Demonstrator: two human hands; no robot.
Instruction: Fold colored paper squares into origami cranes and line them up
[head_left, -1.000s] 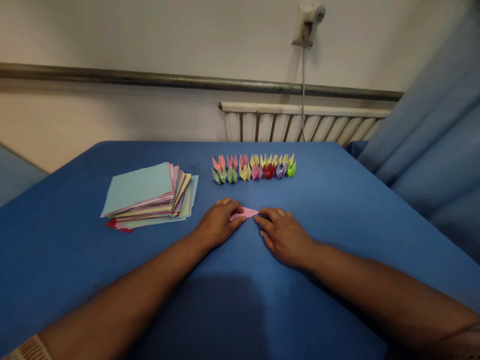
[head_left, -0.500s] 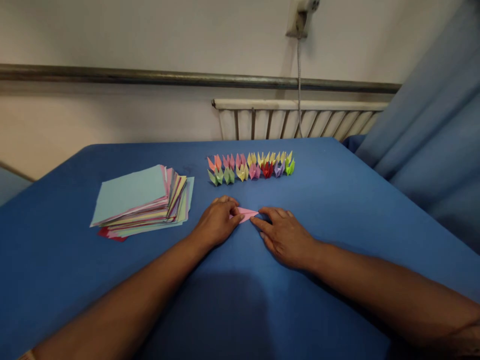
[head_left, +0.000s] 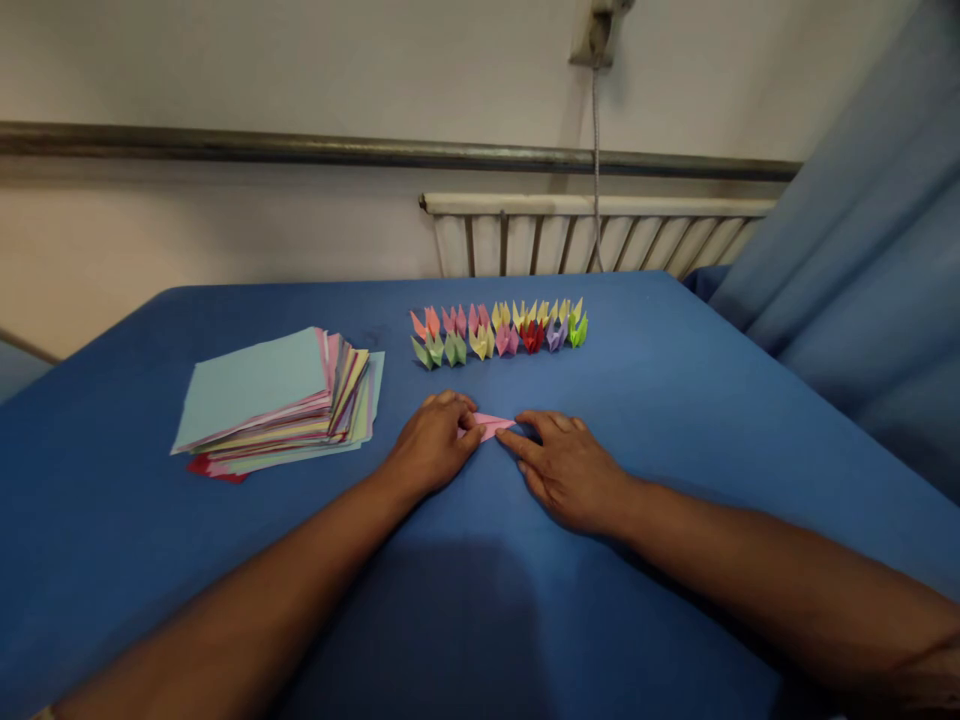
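Note:
A small folded pink paper [head_left: 491,425] lies flat on the blue table [head_left: 675,400] between my two hands. My left hand [head_left: 433,440] rests knuckles up with its curled fingers pressing down on the paper's left end. My right hand [head_left: 566,465] lies flat beside it, fingers stretched out, fingertips touching the paper's right tip. Most of the pink paper is hidden under my left fingers.
A fanned stack of coloured paper sheets [head_left: 274,400] lies to the left. Two rows of several small folded paper figures [head_left: 499,332] stand behind my hands. A radiator [head_left: 592,235] and a rail run along the wall. Blue fabric [head_left: 862,240] hangs at the right.
Both hands stay on the pink paper, almost still. The view has shifted slightly, so the stack and the folded figures sit a little further left and lower.

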